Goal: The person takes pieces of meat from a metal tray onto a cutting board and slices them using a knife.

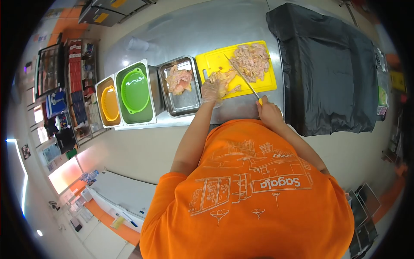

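A yellow cutting board (207, 60) lies on the steel counter. On its right part is a pile of cut raw meat (252, 58). My left hand (210, 91), in a clear plastic glove, is closed on a larger piece of raw meat (225, 81) at the board's left edge; its fingertips are partly hidden. My right hand (270, 111) is wrapped round the yellow handle of a knife (246, 80), whose blade slants up and left across the board, between the larger piece and the pile. Left of the board, a steel tray (174, 107) holds more raw meat (179, 80).
Farther left stand deep steel containers with a green basket (135, 90) and an orange basket (110, 103) inside. Black plastic sheeting (330, 73) covers something right of the board. A clear cup-like object (138, 44) is on the counter (185, 32) behind the containers.
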`<state>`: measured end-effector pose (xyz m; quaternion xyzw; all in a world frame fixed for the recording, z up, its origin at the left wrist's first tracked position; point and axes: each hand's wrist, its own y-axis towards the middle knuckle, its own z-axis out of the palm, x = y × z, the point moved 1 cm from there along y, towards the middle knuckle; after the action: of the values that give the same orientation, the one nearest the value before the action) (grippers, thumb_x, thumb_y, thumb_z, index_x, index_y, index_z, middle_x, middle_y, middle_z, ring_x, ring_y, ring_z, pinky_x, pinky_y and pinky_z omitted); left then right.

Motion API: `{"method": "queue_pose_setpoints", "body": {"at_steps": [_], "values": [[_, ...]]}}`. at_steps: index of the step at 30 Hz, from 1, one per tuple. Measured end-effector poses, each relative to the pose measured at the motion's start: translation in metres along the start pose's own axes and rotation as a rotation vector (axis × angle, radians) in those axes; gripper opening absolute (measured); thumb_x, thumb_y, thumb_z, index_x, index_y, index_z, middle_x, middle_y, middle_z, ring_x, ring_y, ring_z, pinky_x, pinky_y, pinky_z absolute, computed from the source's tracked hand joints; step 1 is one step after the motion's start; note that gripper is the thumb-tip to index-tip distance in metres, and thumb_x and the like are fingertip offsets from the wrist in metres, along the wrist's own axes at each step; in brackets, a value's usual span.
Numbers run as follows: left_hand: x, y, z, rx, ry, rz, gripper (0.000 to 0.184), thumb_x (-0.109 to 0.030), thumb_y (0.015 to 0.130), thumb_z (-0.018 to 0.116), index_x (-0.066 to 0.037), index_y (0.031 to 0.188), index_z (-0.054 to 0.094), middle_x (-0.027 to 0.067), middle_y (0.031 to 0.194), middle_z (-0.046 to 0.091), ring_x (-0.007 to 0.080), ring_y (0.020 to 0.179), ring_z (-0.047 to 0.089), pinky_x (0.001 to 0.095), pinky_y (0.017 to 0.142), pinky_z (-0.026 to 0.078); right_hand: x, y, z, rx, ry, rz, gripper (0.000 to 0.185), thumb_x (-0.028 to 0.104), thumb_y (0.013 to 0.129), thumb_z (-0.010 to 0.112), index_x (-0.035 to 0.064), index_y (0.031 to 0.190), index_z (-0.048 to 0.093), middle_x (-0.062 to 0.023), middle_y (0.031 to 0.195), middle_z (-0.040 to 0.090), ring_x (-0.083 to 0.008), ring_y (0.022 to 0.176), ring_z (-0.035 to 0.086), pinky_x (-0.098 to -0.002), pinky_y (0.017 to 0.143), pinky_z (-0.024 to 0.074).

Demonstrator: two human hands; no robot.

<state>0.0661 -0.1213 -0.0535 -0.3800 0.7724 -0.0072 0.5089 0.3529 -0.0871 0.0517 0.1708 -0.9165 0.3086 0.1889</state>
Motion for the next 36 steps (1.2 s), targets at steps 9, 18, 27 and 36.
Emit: {"method": "queue_pose_setpoints", "body": {"at_steps": [9,18,27,36], "values": [[0.024,0.007,-0.004,-0.028,-0.128,0.108,0.034,-0.023,0.094,0.072,0.005,0.112,0.070,0.0154,0.092,0.075,0.0192,0.077,0.070,0.0331,0.070,0.054,0.001,0.000,0.010,-0.052,-0.046,0.001,0.036,0.037,0.107,0.048,0.0019,0.109,0.049,-0.0299,0.081,0.069,-0.0524,0.076,0.068,-0.0612,0.068,0.0532],[0.010,-0.006,-0.015,0.022,-0.115,0.134,0.034,-0.014,0.097,0.066,0.006,0.124,0.063,0.0170,0.105,0.073,0.0189,0.089,0.070,0.0317,0.077,0.055,0.001,0.001,0.028,-0.045,-0.063,-0.008,0.037,0.039,0.107,0.047,0.0019,0.108,0.046,-0.0300,0.078,0.069,-0.0512,0.073,0.068,-0.0608,0.067,0.0532],[-0.035,-0.027,-0.031,0.226,-0.225,0.015,0.051,0.001,0.101,0.057,0.009,0.149,0.040,0.0150,0.135,0.063,0.0157,0.117,0.062,0.0272,0.098,0.052,0.000,-0.005,0.026,0.071,-0.094,0.021,0.034,0.037,0.107,0.047,0.0026,0.112,0.047,-0.0293,0.081,0.070,-0.0517,0.078,0.068,-0.0597,0.072,0.0536],[0.040,0.002,-0.001,0.066,-0.180,0.182,0.053,-0.020,0.092,0.074,0.003,0.137,0.058,0.0249,0.114,0.072,0.0309,0.101,0.073,0.0364,0.087,0.056,0.006,-0.001,0.036,0.015,-0.089,0.011,0.037,0.040,0.106,0.047,0.0026,0.109,0.044,-0.0301,0.076,0.068,-0.0509,0.073,0.069,-0.0597,0.066,0.0550]]}}
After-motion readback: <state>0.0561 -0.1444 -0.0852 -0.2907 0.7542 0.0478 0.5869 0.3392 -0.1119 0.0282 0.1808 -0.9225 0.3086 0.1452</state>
